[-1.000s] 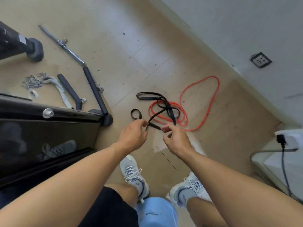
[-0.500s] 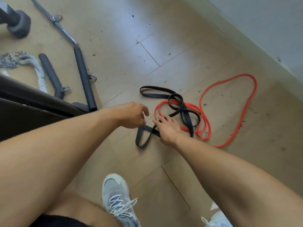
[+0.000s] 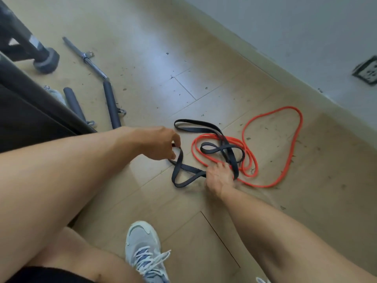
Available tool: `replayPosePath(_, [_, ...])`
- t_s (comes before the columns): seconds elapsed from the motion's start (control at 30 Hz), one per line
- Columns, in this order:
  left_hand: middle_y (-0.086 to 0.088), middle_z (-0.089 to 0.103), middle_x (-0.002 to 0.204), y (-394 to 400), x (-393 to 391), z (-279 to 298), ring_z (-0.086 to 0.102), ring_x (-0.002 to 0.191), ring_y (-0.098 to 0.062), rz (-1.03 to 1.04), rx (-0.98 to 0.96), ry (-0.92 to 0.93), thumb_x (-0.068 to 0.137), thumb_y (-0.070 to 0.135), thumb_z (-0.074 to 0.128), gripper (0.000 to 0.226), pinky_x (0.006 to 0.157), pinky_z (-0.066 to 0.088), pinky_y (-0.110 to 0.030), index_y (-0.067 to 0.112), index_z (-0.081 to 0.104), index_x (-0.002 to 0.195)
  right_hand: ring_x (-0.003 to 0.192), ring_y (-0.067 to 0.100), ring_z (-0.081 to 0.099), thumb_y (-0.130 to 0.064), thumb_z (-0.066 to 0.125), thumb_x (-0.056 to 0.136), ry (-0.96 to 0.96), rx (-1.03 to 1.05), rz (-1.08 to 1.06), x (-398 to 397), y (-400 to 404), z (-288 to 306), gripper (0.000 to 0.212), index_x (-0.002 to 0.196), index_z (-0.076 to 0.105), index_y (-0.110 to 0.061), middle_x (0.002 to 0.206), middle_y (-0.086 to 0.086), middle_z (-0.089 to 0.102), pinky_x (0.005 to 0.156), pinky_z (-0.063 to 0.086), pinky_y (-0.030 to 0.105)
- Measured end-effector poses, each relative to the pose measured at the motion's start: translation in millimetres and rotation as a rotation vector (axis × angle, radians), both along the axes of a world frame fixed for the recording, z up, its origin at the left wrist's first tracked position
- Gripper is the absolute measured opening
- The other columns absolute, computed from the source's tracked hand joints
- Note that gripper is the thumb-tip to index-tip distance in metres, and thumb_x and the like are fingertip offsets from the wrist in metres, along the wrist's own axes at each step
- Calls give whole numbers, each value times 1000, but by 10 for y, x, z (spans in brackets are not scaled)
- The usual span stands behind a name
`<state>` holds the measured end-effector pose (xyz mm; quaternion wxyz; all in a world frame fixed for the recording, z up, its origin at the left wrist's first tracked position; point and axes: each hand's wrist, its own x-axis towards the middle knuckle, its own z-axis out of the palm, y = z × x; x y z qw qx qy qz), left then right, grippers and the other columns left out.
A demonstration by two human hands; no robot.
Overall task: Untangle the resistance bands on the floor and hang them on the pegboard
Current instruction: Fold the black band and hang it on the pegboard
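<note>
Black band [image 3: 206, 129] on the floor [image 3: 204, 78], looped through the orange band [image 3: 293, 144]. Left hand [image 3: 161, 142] pinching one black loop, likely lifting it free; right hand [image 3: 219, 176] pressing down at the crossing, fingers' curl unclear.
</note>
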<state>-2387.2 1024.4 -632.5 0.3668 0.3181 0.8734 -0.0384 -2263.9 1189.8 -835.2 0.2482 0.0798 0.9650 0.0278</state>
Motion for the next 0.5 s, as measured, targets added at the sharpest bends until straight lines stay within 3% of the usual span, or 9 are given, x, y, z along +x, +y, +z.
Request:
replayPosePath(0.07, [3, 65, 129, -50, 25, 106, 60, 110, -22, 1, 18, 40, 96, 35, 64, 39, 90, 46, -30, 28, 57, 134, 117, 36, 59, -31, 48, 96, 101, -200, -82, -14, 63, 341, 33, 123, 57, -13, 119, 14, 70, 100, 41, 43])
replayPosePath(0.17, [2, 62, 134, -75, 79, 255, 58, 116, -22, 46, 112, 62, 96, 33, 65, 48, 98, 46, -33, 24, 51, 141, 102, 31, 63, -41, 51, 98, 155, -404, -112, -133, 197, 1041, 25, 117, 53, -25, 108, 6, 68, 77, 43, 38])
replayPosePath(0.27, [-2, 55, 144, -29, 174, 405, 54, 126, -25, 81, 258, 136, 92, 32, 70, 64, 105, 45, -37, 24, 41, 148, 96, 29, 64, -30, 58, 91, 216, -482, -93, -236, 355, 1737, 10, 101, 57, -31, 97, 0, 65, 74, 46, 35])
replayPosePath(0.37, [-1, 48, 151, 65, 348, 654, 47, 136, -23, 102, 455, 190, 87, 37, 75, 79, 110, 38, -35, 26, 33, 153, 77, 20, 60, -20, 61, 88, 255, -510, -25, -162, 415, 2417, 10, 96, 63, -26, 82, -6, 63, 62, 44, 30])
replayPosePath(0.43, [4, 49, 150, 123, 476, 838, 48, 135, -19, 116, 571, 186, 84, 38, 78, 81, 107, 38, -30, 29, 34, 152, 70, 10, 57, -17, 64, 88, 279, -526, 44, -45, 387, 2862, 15, 100, 69, -24, 79, -9, 64, 60, 43, 28])
replayPosePath(0.5, [9, 57, 139, 167, 594, 1003, 54, 125, -16, 168, 685, 140, 79, 38, 82, 76, 95, 41, -23, 33, 44, 144, 69, 12, 59, -16, 67, 87, 339, -525, 87, 77, 360, 3226, 15, 98, 71, -27, 77, -9, 66, 63, 47, 30])
